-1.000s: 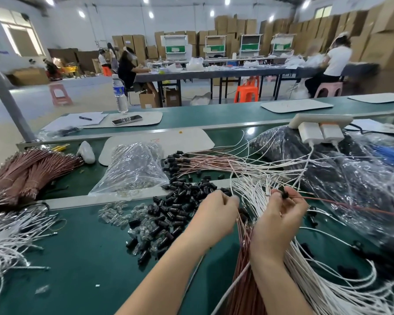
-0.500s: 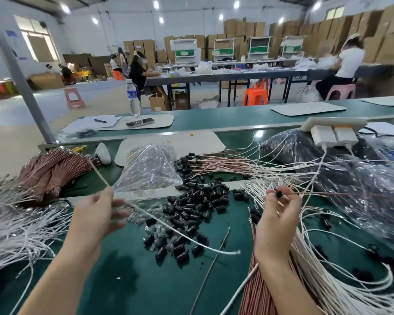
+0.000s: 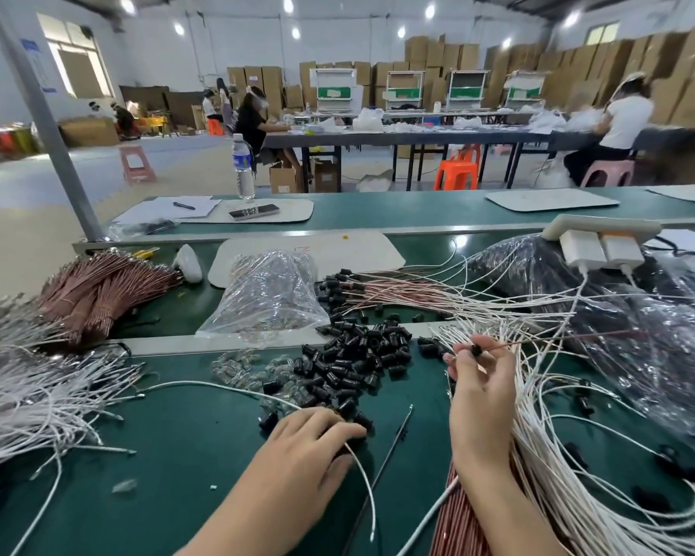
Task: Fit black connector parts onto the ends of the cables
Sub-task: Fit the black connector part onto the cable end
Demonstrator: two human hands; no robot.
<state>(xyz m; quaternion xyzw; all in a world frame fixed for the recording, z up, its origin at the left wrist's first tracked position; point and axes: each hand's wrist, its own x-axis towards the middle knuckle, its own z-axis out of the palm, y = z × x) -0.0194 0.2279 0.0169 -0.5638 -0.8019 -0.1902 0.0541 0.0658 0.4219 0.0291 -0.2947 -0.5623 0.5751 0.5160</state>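
The right hand (image 3: 483, 389) pinches a small black connector (image 3: 476, 349) onto the end of a thin brown cable (image 3: 538, 343), above the white cable bundle (image 3: 570, 491). The left hand (image 3: 311, 441) lies fingers-down on the near edge of the connector pile (image 3: 362, 355), over a loose white cable (image 3: 201, 382); whether it grips anything I cannot tell.

Connector pile (image 3: 354, 355) lies between bag (image 3: 265, 294) and cables (image 3: 558, 455).

We see black connector parts (image 3: 354, 355) heaped mid-frame on the dark green table (image 3: 177, 455), white cables (image 3: 37, 395) at left, coppery-pink cables (image 3: 97, 290) above them, and what may be a pink stool (image 3: 137, 166), blurred, upper left
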